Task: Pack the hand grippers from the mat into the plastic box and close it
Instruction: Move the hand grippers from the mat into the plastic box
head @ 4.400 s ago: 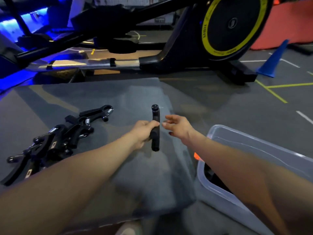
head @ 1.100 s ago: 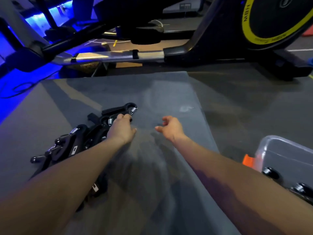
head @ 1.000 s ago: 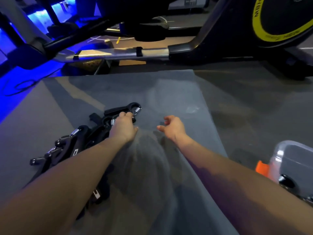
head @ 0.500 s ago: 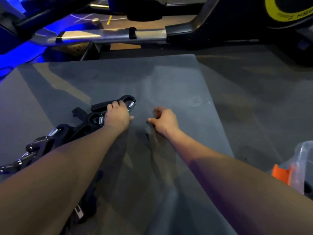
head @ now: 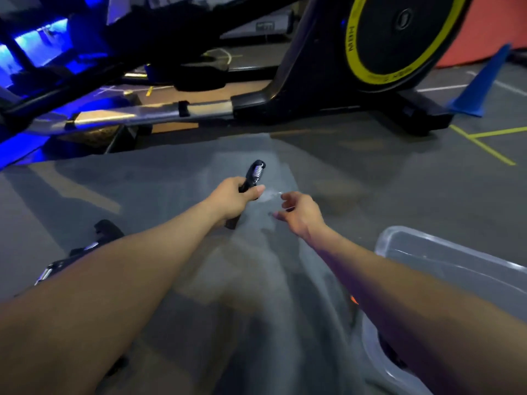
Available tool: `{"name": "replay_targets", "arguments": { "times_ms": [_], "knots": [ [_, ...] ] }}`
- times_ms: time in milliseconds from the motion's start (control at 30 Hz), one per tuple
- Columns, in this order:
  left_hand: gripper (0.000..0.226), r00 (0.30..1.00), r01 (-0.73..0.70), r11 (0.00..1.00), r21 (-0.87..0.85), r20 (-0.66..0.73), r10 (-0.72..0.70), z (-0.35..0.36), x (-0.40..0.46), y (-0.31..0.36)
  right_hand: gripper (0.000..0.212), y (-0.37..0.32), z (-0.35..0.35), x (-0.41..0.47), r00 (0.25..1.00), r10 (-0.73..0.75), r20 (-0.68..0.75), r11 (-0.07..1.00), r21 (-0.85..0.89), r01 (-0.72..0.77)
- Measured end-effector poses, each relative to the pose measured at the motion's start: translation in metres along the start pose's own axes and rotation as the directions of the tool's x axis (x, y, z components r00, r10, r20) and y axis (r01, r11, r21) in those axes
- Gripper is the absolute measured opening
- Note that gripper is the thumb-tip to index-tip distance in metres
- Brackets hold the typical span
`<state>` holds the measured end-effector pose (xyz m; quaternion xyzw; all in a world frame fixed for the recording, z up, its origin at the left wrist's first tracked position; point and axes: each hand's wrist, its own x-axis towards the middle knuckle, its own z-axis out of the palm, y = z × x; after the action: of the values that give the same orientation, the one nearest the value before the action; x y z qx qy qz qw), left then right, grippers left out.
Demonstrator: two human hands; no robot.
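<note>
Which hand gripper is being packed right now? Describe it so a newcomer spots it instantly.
Start at the grey mat. Above its middle, the left hand grips one black hand gripper, coil spring up. Unlike the pile lying at the mat's left, it is held.

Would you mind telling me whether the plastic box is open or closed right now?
Open: the plastic box shows a bare rim with no lid on it.

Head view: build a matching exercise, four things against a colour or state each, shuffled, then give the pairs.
Things:
1. left hand
2. right hand
3. cone
4. plastic box

States:
A. clear, lid off
B. blue
C. grips a hand gripper
D. open, holds nothing

Pairs: 1-C, 2-D, 3-B, 4-A
</note>
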<state>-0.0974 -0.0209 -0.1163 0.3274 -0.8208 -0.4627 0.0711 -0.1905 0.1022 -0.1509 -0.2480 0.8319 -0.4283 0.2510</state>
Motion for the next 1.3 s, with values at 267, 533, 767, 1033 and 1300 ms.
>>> {"name": "replay_targets", "arguments": {
  "times_ms": [267,533,767,1033,1300],
  "knots": [
    [0.029,0.966,0.110,0.791,-0.601,0.252,0.058,0.097,-0.049,0.094,0.062,0.029,-0.103,-0.052,0.994,0.047,-0.099,0.997,0.068,-0.041],
    [0.043,0.925,0.345,0.539,-0.769,0.377,-0.055,0.181,-0.066,0.129,0.048,0.092,-0.175,-0.113,0.976,0.140,-0.169,0.977,0.183,-0.109],
    [0.060,0.838,0.462,0.534,-0.708,0.545,-0.003,0.261,-0.083,0.160,0.025,0.155,-0.226,-0.149,0.915,0.253,-0.314,0.958,0.210,-0.192],
    [0.052,0.837,0.361,0.820,-0.445,0.542,-0.074,0.337,-0.102,0.158,0.022,0.235,-0.253,-0.176,0.771,0.474,-0.426,0.877,0.309,-0.368],
    [0.068,0.844,-0.269,0.927,0.260,0.528,0.097,0.387,-0.109,0.123,0.020,0.293,-0.257,-0.195,0.570,0.688,-0.449,0.725,0.377,-0.577]
  ]
}}
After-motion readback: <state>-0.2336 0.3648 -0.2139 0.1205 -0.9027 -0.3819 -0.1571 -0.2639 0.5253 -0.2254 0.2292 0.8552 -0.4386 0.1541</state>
